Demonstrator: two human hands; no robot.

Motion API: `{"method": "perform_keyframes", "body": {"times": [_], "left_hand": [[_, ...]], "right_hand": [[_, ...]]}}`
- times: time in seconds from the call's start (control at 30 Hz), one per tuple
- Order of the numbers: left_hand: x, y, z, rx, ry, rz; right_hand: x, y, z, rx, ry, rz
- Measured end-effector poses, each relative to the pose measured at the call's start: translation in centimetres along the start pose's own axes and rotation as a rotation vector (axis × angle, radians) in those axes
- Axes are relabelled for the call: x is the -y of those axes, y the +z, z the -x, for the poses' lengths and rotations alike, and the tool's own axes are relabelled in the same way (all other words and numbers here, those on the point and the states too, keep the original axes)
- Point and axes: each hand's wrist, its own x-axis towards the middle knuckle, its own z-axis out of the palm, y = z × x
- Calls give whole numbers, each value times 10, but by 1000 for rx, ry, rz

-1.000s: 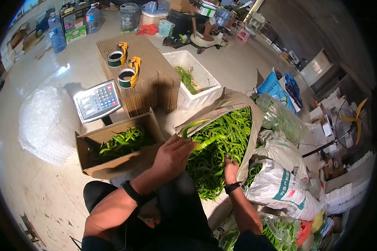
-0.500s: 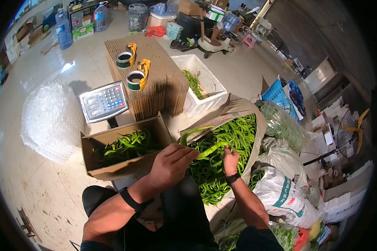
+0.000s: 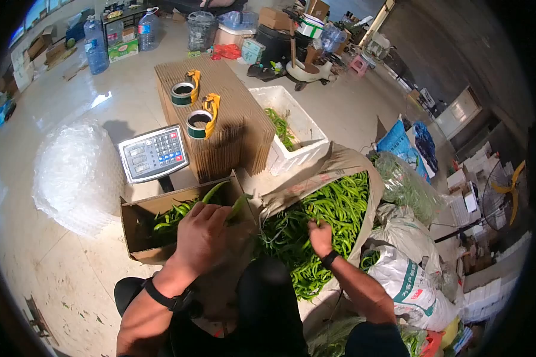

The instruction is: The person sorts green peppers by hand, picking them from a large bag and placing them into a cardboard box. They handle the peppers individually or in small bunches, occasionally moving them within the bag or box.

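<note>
The left hand [image 3: 202, 233], fingers closed round a few green peppers [image 3: 214, 191], sits over the cardboard box [image 3: 143, 253]; lay them flat, I'd say. Right of the box, the right hand [image 3: 320, 235] rests on the pepper pile [image 3: 339, 205], and I cannot tell whether its fingers grip anything.

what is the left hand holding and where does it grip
Left hand grips a few green chili peppers around one end; the other ends stick out beyond it.

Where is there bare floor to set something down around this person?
Bare floor lies between the bubble wrap and the cardboard stack, and beyond the foam box. Crowded around the carton, where the left hand holds peppers, the pepper sack and bags at right.
</note>
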Motion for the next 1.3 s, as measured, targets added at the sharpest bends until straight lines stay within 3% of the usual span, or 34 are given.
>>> {"method": "perform_keyframes", "body": {"times": [0.03, 0.1, 0.13, 0.17, 0.23, 0.3, 0.4, 0.47, 0.5, 0.53, 0.57, 0.6, 0.63, 0.67, 0.7, 0.73, 0.8, 0.83, 0.9, 1.0, 1.13, 1.2, 1.3], "left_hand": [[6, -4, 3, -8, -3, -9], [14, -14, 6, 52, -43, -86], [17, -19, 6, 80, -37, -105], [21, -21, 9, 74, -35, -111], [31, -23, 18, 109, -125, -128], [40, -26, 21, 184, -178, -155], [49, -32, 21, 374, -284, -258], [49, -36, 20, 367, -299, -242], [50, -36, 18, 364, -293, -232], [50, -34, 18, 352, -279, -225], [49, -31, 16, 379, -282, -221], [46, -29, 15, 390, -288, -210], [42, -26, 14, 399, -291, -199], [38, -22, 14, 408, -269, -191], [34, -17, 16, 429, -262, -184], [30, -13, 16, 422, -247, -156], [20, -5, 19, 391, -193, -120], [15, -2, 20, 416, -191, -120], [3, 1, 25, 407, -211, -9], [-7, 6, 36, 452, -196, 37], [-15, 18, 41, 504, -175, 89], [-13, 23, 42, 542, -142, 119], [-14, 28, 40, 586, -199, 136]], "right_hand": [[17, -1, -19, -15, 38, 33], [77, -3, -71, -92, -42, 144], [92, -1, -112, -144, -154, -9], [104, -3, -162, -181, -131, 56], [169, -17, -229, -167, -261, 91], [207, -18, -276, -238, -89, -113], [170, -16, -343, -342, -257, 135], [172, -20, -293, 42, -293, 251], [151, -7, -264, 94, -323, 170], [138, 3, -225, 213, -194, 161], [109, 18, -184, 318, -198, 41], [88, 26, -135, 535, -170, -59], [60, 36, -86, 570, -164, 96], [26, 46, -41, 639, -321, 241], [6, 45, 2, 811, -168, 385], [-64, 62, 45, 769, -425, 526], [-104, 69, 114, 834, -445, 790], [-116, 70, 131, 842, -424, 775], [-139, 74, 168, 646, -657, 938], [-163, 91, 169, 599, -585, 1111], [-186, 117, 142, 550, -545, 1066], [-197, 139, 128, 591, -428, 1073], [-190, 148, 125, 579, -464, 1155]]}}
